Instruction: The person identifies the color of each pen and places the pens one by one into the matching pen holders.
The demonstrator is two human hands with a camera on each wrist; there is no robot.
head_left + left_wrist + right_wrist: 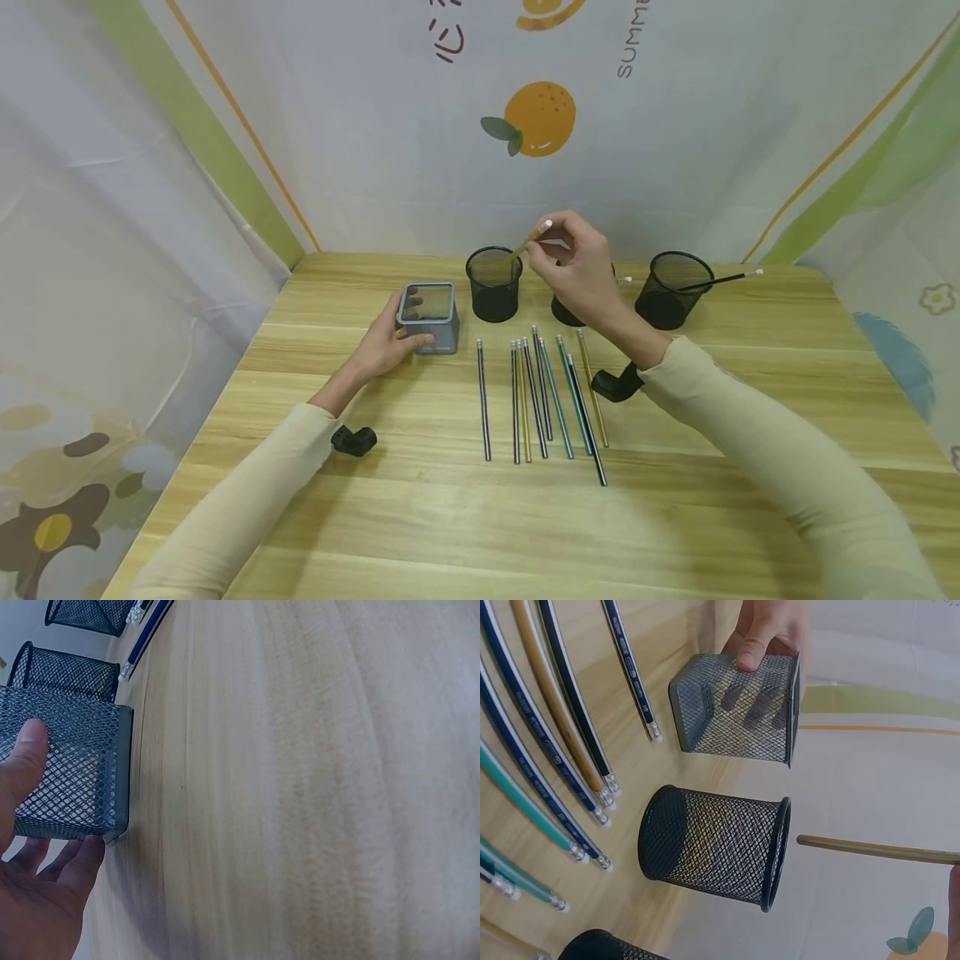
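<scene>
My left hand (381,346) grips a grey square mesh pen holder (438,336) at its left side, the thumb across the front and the fingers behind. The holder stands upright on the table. My right hand (581,267) pinches a gold pencil (521,248) near its white eraser end. That pencil slants down over the leftmost black round mesh pen cup (495,304). In the right wrist view, the lower tip of the gold pencil (877,848) is just outside the cup's mouth. Several pencils (543,400) in blue, gold, teal and black lie in front of the cups.
A second round cup (567,314) is partly hidden behind my right hand, with an eraser tip (624,279) beside its rim. A third round cup (663,308) at the right holds a leaning black pencil (726,279). A printed white curtain (390,158) hangs behind the wooden table (420,517).
</scene>
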